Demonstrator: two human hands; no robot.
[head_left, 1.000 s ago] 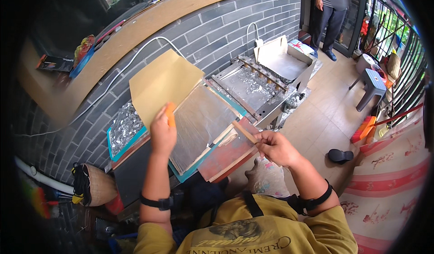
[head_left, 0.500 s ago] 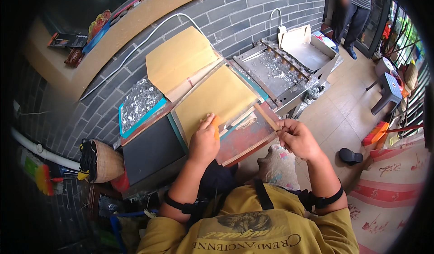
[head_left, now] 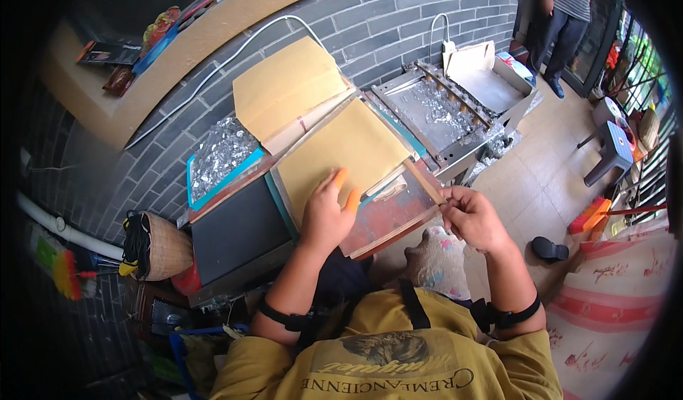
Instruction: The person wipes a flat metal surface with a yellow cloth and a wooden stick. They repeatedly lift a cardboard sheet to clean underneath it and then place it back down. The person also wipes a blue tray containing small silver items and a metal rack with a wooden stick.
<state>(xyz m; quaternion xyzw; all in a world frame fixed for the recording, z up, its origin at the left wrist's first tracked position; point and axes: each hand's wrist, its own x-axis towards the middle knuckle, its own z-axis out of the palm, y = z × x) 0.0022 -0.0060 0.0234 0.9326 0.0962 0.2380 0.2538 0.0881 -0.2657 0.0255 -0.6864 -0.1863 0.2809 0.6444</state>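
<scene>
A stack of yellow-brown paper sheets (head_left: 345, 144) lies on a teal-edged board in front of me. My left hand (head_left: 327, 215) rests at the near left edge of that stack, its fingers apart, with orange covers on the thumb and a finger. Between the thumb and fingers of my right hand (head_left: 473, 218) is one end of a thin, flat wooden stick (head_left: 425, 181). The stick's far end reaches the right corner of the paper stack. Under the stick, a reddish worn board (head_left: 384, 222) forms the near tabletop.
More yellow-brown paper (head_left: 288, 80) lies behind the stack, against the brick wall. A blue tray (head_left: 224, 158) of shiny foil scraps stands left, above a black panel (head_left: 242, 240). To the right is a metal frame (head_left: 434, 108) with foil bits. A person (head_left: 565, 23) stands far right.
My left thumb and covered finger have spread apart from each other. My right hand keeps its hold on the stick, nearly in place. The whole view has shifted slightly.
</scene>
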